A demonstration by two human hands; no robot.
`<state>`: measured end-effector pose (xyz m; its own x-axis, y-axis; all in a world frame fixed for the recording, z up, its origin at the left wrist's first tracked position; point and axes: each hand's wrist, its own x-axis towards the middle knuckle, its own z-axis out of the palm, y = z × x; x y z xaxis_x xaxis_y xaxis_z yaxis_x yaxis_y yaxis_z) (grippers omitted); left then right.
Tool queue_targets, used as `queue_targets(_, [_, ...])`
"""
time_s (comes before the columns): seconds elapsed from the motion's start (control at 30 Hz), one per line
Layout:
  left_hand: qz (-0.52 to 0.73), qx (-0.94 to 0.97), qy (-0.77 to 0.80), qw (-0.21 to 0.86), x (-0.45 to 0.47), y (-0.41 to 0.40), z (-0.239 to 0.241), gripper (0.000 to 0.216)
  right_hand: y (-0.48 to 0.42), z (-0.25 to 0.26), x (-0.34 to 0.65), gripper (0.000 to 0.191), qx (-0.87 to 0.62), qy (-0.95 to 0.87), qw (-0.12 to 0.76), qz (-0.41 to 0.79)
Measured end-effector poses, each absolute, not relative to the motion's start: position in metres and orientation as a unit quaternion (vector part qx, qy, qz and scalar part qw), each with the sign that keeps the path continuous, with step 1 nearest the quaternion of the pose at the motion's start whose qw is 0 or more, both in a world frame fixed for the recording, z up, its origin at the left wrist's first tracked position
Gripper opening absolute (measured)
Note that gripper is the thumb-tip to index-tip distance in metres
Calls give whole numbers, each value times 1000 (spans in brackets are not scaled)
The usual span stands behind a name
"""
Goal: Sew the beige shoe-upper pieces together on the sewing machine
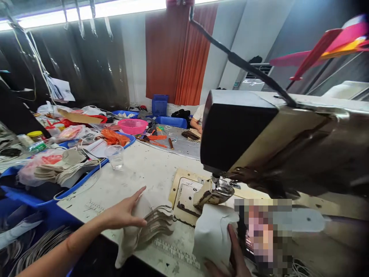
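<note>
My left hand (123,213) rests at the left side of a fanned stack of white cut pieces (154,223), thumb and forefinger spread apart. Its other fingers are hidden. The stack lies near the front edge of the white sewing table (138,169). In my right hand (238,256) is a white cut piece (213,232), with fingers along its right edge and underneath. The top of this piece reaches just below the presser area (215,190) of a sewing machine (239,130). Whether it is fabric or leather I cannot tell.
A clear plastic cup (115,157) stands on the table's far left. Beyond it, a blue tray (80,184) holds stacked pieces and bags. Farther back are a pink basin (132,125) and a co-worker's arm (196,125). A blurred screen-like object (259,234) lies right of my right hand.
</note>
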<state>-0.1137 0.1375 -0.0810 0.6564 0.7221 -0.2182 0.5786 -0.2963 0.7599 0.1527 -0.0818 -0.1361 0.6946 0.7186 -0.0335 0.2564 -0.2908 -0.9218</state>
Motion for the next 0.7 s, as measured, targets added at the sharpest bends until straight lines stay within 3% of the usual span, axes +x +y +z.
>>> queue_targets(0.13, [99,754,356,543,-112,141,-84,107,-89,-127,177,102,-738,-335,498,309])
queue_targets(0.23, [183,678,364,612,-96,123,-92,92,-96,-128,195,102,-712,-407,437,369])
queue_targets(0.3, [258,603,398,641,-83,106,-95,84,-101,-129,200,104,-682,-425,444,396])
queue_targets(0.47, [405,526,471,581,-53,72,-104,81,-105,-130,197,103,-681,-407,448,411])
queue_targets(0.7, [331,615,480,531,-46,77,-117,75,-98,-131,186,91,-681,-354,473,433])
